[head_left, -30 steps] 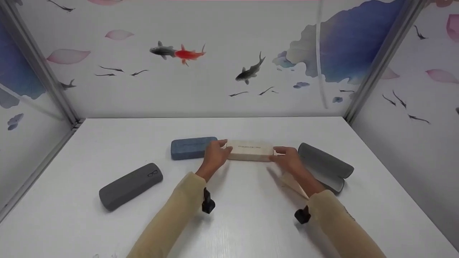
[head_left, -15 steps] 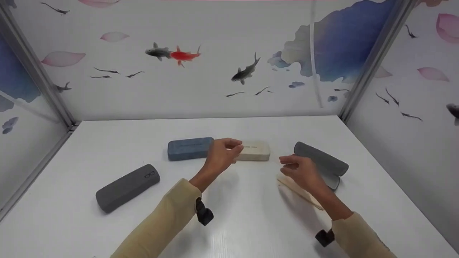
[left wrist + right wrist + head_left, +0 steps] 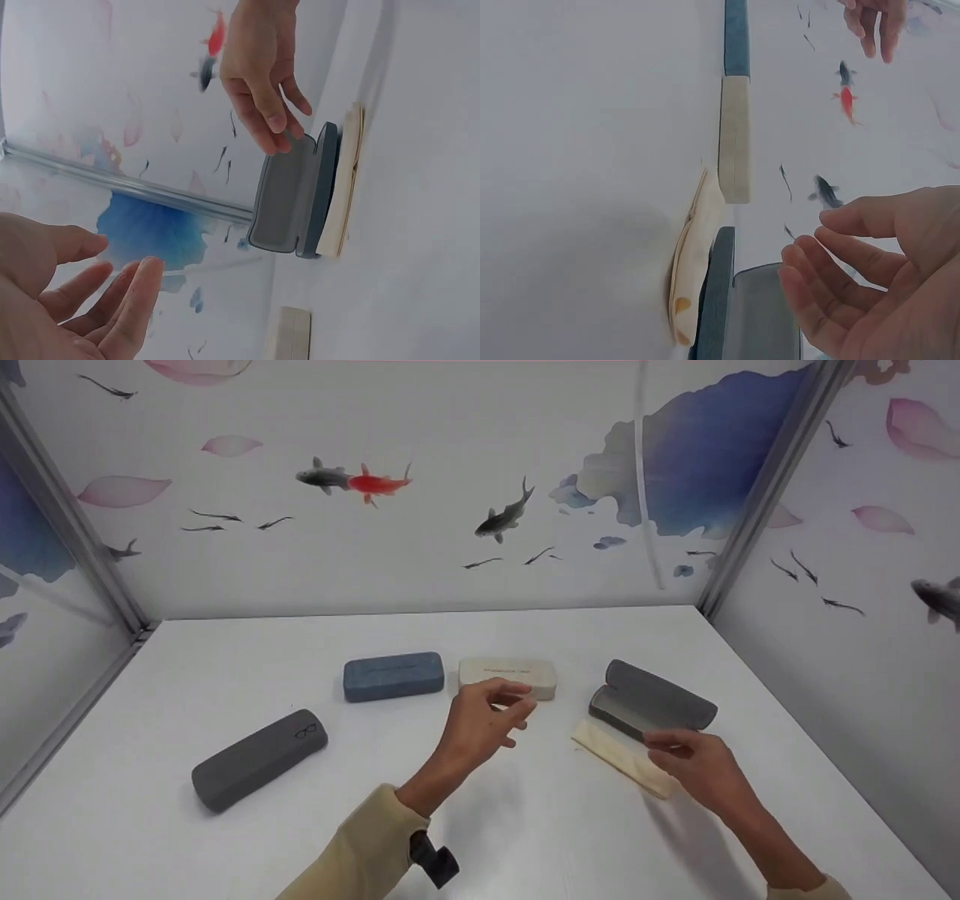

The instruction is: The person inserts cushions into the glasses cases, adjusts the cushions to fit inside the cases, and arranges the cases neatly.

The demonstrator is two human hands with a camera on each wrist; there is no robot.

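Note:
In the head view my left hand (image 3: 484,727) hovers in front of the cream case (image 3: 495,666), fingers loosely bent and holding nothing. My right hand (image 3: 705,772) is over the right side, relaxed and bare of any object, near a flat cream cloth or soft pouch (image 3: 619,757). Just behind that cloth lies a grey glasses case (image 3: 664,694) with its lid up; the right wrist view shows the cloth's folded edge (image 3: 694,255) beside it. Part of the cream case is hidden behind my left hand.
A blue case (image 3: 394,676) lies closed just left of the cream one. Further left and nearer is a closed dark grey case (image 3: 259,761) with a small glasses print. Printed panels (image 3: 420,577) wall the white table (image 3: 247,660) at the back and sides.
Both hands have let go of the cream case, which stays on the table. My right hand has drawn right and nearer; my left hand has shifted right and nearer.

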